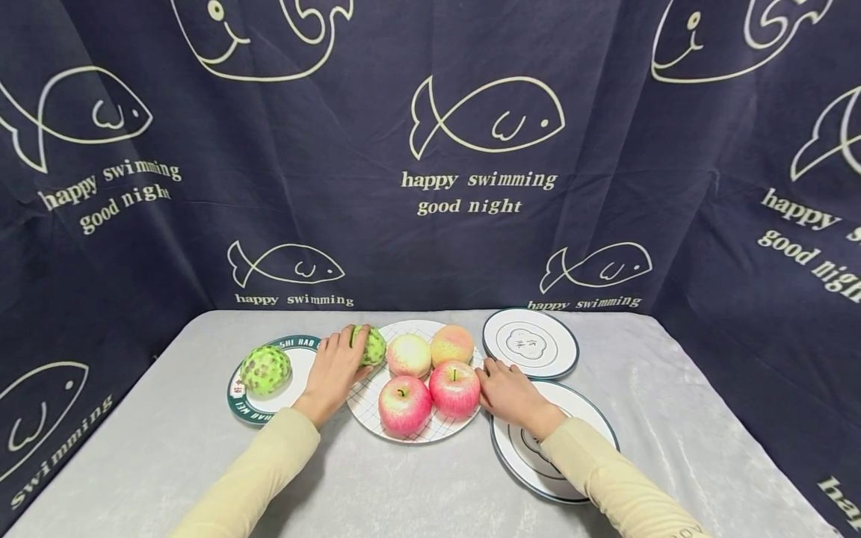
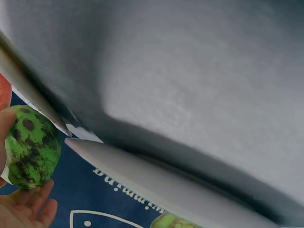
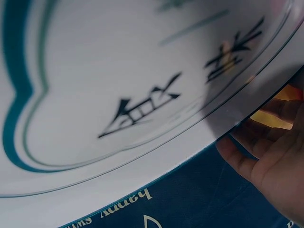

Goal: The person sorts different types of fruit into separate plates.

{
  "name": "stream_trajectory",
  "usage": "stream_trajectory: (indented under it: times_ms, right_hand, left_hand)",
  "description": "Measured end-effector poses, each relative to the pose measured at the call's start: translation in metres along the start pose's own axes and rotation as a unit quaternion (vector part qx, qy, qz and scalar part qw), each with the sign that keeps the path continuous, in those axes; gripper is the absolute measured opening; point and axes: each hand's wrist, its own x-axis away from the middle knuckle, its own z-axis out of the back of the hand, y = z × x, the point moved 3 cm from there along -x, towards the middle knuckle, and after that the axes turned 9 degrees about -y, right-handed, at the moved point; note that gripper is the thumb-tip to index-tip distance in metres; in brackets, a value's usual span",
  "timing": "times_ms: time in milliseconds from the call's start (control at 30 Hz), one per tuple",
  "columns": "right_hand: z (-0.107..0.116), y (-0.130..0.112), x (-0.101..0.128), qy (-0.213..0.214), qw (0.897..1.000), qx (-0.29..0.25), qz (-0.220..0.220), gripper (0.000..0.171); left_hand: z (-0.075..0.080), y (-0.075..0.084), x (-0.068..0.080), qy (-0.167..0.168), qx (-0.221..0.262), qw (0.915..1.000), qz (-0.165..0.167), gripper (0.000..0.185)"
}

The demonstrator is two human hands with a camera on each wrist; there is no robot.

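My left hand (image 1: 346, 355) grips a small green dark-spotted fruit (image 1: 373, 346) at the left edge of a gridded white plate (image 1: 377, 430). The left wrist view shows that fruit (image 2: 31, 147) close up, with the fingers (image 2: 23, 209) curled under it. On the plate lie two red apples (image 1: 403, 405) (image 1: 455, 387) and two peaches (image 1: 409, 355) (image 1: 451, 344). My right hand (image 1: 491, 373) lies flat by the plate's right rim, fingertips next to the right apple and holding nothing. Its wrist hangs over a teal-rimmed plate (image 1: 585, 418), which fills the right wrist view (image 3: 118, 71) with the fingers (image 3: 270, 161) at the edge.
A bumpy green custard apple (image 1: 265, 370) sits on a green-rimmed plate (image 1: 242, 409) at the left. Another teal-rimmed plate (image 1: 531, 342) stands at the back right. A grey cloth covers the table (image 1: 168, 463). A dark fish-print curtain (image 1: 471, 149) hangs behind and to both sides.
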Motion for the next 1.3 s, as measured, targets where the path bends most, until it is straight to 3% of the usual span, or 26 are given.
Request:
stream_trajectory:
  times_ms: [233,500,800,1300]
  right_hand:
    - [-0.001,0.001,0.000,0.002,1.000,-0.002,0.000,0.034]
    - [-0.001,0.001,0.002,0.059,0.998,-0.005,0.029,0.027]
    - [0.001,0.000,0.001,-0.002,1.000,-0.002,-0.002,0.030]
    - [-0.001,-0.001,0.001,0.005,1.000,-0.001,0.003,0.030]
  left_hand:
    - [0.006,-0.006,0.004,-0.009,0.000,0.9999,0.008,0.076]
    - [0.014,-0.014,0.010,-0.004,0.015,0.9997,0.017,0.076]
    - [0.019,-0.025,0.020,-0.013,0.011,0.9993,0.033,0.079]
    - [0.024,-0.038,0.034,-0.008,0.017,0.9982,0.056,0.074]
